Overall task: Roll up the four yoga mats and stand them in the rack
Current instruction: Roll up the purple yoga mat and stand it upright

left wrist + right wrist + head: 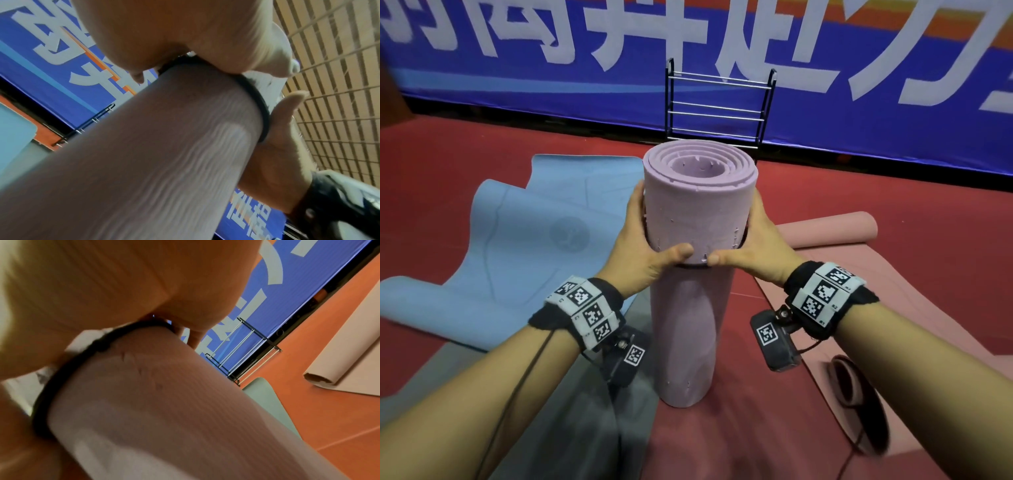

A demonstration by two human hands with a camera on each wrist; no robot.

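At the left of the head view the blue mat [524, 233] lies unrolled on the red floor [893, 205]. At centre the lilac mat [688, 240], rolled, stands on end with its long axis vertical; the left hand [643, 240] wraps its left flank, thumb across the front, and the right hand [760, 243] mirrors it, both curled round the roll at a thin black band [257, 104] that circles it (the two thumbs nearly meet). The rack [719, 106] stands straight beyond the roll in the upper centre of the frame, about equally near either hand, so I judge the carry goes forward. To the right a pink mat [832, 233] lies partly rolled. The blue banner [893, 120] carries large white characters, cropped and unreadable; the mats show no readable brand.
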